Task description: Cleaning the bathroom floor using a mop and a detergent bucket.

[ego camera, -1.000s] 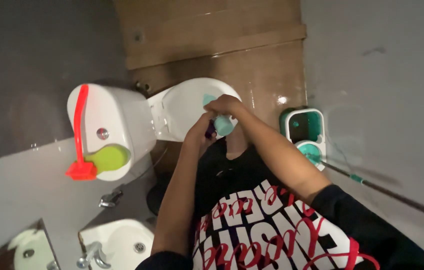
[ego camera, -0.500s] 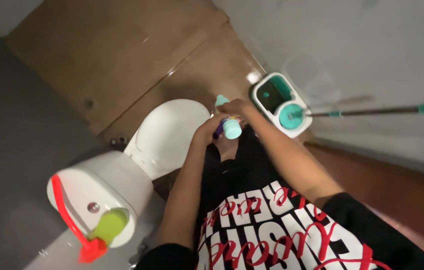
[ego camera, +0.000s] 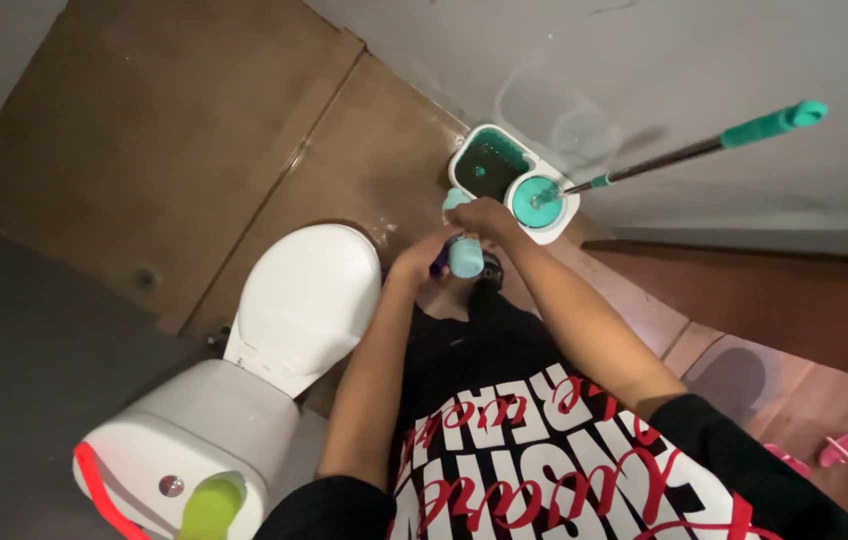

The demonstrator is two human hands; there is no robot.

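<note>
While both hands meet before the chest, the right hand point(ego camera: 484, 217) has its grip closed on a pale teal bottle point(ego camera: 465, 256); the left hand point(ego camera: 422, 258) clasps its purple lower end, just right of the closed white toilet point(ego camera: 304, 300), near the mop bucket point(ego camera: 464, 160).

A single head camera looks steeply down the person's chest and forearms to the floor point(ego camera: 194, 130). It sits close above both hands, with toilet point(ego camera: 294, 300) left and bucket point(ego camera: 512, 182) ahead.
</note>
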